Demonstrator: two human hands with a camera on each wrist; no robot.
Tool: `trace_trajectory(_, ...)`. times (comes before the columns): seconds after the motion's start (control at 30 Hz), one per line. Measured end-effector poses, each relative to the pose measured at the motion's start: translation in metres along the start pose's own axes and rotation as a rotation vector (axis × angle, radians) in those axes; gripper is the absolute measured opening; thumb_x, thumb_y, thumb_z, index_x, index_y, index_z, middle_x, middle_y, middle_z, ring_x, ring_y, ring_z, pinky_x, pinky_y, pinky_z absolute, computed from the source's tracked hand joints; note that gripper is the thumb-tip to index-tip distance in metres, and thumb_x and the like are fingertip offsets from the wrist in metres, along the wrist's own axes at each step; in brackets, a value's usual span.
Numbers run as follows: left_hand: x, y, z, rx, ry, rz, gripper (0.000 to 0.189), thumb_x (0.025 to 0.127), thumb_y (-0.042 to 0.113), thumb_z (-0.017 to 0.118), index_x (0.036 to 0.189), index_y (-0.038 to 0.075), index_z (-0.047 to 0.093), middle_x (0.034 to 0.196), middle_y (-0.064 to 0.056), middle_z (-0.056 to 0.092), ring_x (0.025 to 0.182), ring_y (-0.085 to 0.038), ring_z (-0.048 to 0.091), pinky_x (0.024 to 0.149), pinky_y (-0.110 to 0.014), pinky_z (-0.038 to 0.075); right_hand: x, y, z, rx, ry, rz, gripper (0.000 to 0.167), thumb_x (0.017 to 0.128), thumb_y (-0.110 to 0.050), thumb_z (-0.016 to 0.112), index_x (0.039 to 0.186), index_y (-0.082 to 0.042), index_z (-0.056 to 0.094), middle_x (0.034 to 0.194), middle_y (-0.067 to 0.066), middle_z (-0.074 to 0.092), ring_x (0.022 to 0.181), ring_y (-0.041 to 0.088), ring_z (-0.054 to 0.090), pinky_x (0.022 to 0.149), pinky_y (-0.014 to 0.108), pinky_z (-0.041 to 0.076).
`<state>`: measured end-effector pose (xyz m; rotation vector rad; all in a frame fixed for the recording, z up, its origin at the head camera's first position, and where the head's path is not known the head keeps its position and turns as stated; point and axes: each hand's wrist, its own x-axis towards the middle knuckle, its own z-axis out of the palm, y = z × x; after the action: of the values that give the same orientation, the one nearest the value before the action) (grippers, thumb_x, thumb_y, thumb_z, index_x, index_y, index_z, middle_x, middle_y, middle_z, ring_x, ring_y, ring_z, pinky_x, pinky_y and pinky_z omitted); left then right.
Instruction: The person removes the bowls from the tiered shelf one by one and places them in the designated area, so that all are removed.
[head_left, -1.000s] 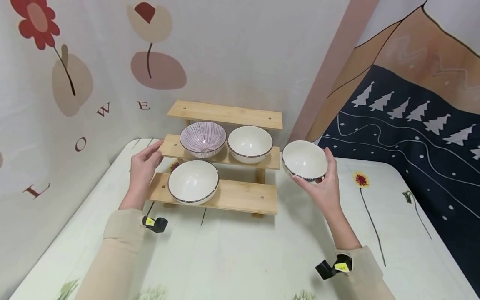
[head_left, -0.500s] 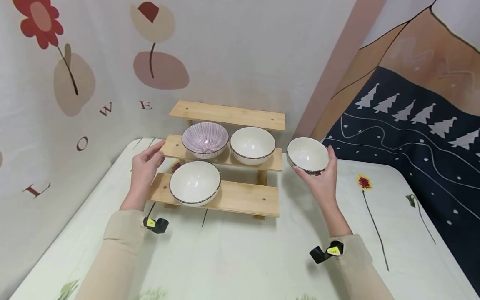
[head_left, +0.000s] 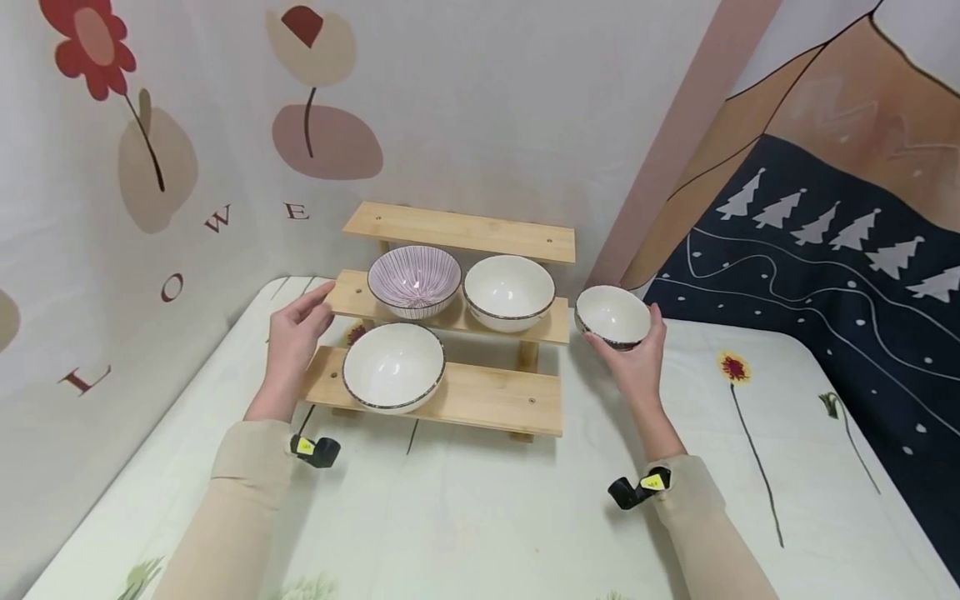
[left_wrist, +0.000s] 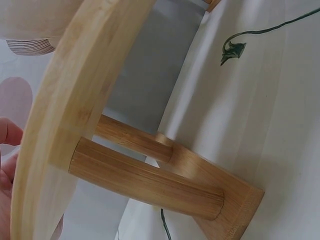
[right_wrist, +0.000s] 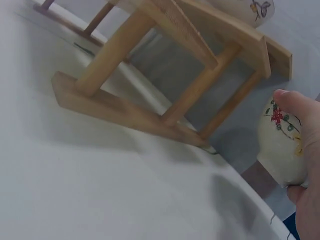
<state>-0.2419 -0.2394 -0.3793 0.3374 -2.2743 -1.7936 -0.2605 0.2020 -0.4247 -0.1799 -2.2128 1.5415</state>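
Note:
My right hand (head_left: 636,358) holds a white bowl (head_left: 613,315) with a dark rim, thumb on the near side and fingers round the right. The right wrist view shows the bowl's painted red and yellow flowers (right_wrist: 282,122); it is raised beside the rack's right end. My left hand (head_left: 294,342) pinches the left end of the middle board of a three-step wooden rack (head_left: 487,393); its fingers (left_wrist: 9,134) show past the board's edge in the left wrist view. On the middle step stand a purple-striped bowl (head_left: 415,282) and a white bowl (head_left: 510,292). Another white bowl (head_left: 393,367) sits on the lowest step.
The rack's top board (head_left: 459,232) stands close to a printed curtain (head_left: 480,108) behind. A dark cloth with white trees (head_left: 817,258) hangs at the right. The table cover (head_left: 465,517) is pale with printed flowers.
My right hand has carried its bowl farther away, and the bowl looks smaller now. The left hand stays at the rack. The whole head view has shifted slightly.

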Motion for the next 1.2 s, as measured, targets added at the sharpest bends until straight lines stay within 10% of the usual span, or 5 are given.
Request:
trace_trajectory(0.83, 0.0, 0.0, 0.001, -0.018, 0.0, -0.006, 0.047, 0.101, 0.023, 0.045, 0.146, 0.013, 0.051, 0.154, -0.008, 0.048, 0.127, -0.009, 0.058, 0.109, -0.019, 0.049, -0.004, 0.025, 0.004, -0.013, -0.061, 0.132, 0.115, 0.078, -0.018, 0.084, 0.159, -0.005, 0.004, 0.161, 0.022, 0.016, 0.149, 0.038, 0.025, 0.128, 0.051, 0.025)
trace_trajectory(1.2, 0.003, -0.002, 0.001, -0.051, 0.006, -0.016, 0.046, 0.1, 0.022, 0.046, 0.146, 0.013, 0.052, 0.154, -0.007, 0.048, 0.13, -0.012, 0.057, 0.113, -0.027, 0.048, -0.003, 0.018, -0.015, -0.074, -0.237, 0.095, 0.11, 0.082, -0.015, 0.081, 0.158, -0.002, 0.003, 0.161, 0.025, 0.017, 0.15, 0.039, 0.024, 0.13, 0.05, 0.022)
